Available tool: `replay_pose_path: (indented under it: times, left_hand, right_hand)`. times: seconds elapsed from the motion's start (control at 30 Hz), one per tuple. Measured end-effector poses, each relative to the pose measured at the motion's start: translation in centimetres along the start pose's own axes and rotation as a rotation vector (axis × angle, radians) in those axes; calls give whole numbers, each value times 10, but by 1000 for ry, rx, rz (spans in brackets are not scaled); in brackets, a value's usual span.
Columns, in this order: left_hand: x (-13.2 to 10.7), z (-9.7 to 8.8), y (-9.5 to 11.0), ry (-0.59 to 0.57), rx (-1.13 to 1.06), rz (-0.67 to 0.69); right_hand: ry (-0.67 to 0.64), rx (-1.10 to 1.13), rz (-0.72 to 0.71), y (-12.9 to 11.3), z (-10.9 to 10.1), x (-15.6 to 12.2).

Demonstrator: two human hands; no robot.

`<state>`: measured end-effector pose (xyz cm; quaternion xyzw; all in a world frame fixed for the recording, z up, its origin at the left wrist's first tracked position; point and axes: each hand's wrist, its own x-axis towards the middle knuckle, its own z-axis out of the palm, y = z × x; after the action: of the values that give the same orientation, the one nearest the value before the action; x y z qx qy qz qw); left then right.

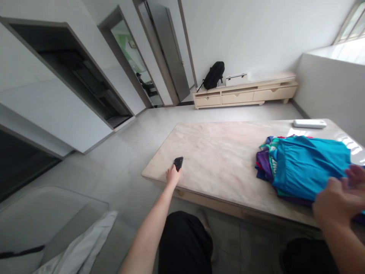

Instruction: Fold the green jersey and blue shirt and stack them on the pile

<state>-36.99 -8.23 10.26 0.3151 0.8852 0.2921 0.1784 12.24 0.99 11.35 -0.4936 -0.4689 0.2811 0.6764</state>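
Marble table (228, 160): L hand (173, 175) gripped black device (178, 163) at edge, R hand (335, 201) open by blue shirts (308, 167); low cabinet (245, 95) w/ backpack (213, 75) beyond table.

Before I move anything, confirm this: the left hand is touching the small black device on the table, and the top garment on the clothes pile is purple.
Wrong: the top garment on the clothes pile is bright blue, not purple, as the head view shows. The left hand does touch the small black device on the table.
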Motion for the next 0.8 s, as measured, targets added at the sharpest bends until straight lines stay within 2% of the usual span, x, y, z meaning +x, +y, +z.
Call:
replay_pose_path:
  times: [0.07,0.1,0.17,0.27,0.3,0.37,0.43,0.53,0.7,0.8]
  left_hand:
    - [-10,0,16,-104,-121,25]
    - [-19,2,26,-174,-197,48]
    - [-48,11,51,-390,-494,96]
    - [-107,36,94,-835,-1171,63]
    - [-126,45,107,-951,-1324,8]
    - [-160,62,128,-1103,-1477,-100]
    - [-184,77,140,-1207,-1523,-177]
    - [-202,93,149,-1316,-1507,-241]
    - [-219,108,156,-1339,-1507,-274]
    - [-225,114,156,-1359,-1503,-277]
  right_hand:
    - [102,55,-18,-5,32,-15]
    - [58,104,42,-7,47,-22]
    - [-219,223,267,-11,72,-37]
    - [-576,418,539,-19,94,-55]
    - [-650,479,581,-23,97,-58]
    - [-701,575,614,-32,96,-62]
    - [-657,608,619,-42,88,-61]
    - [-550,523,571,-56,72,-56]
    - [-387,360,486,-71,55,-45]
    - [-399,328,439,-74,52,-42]
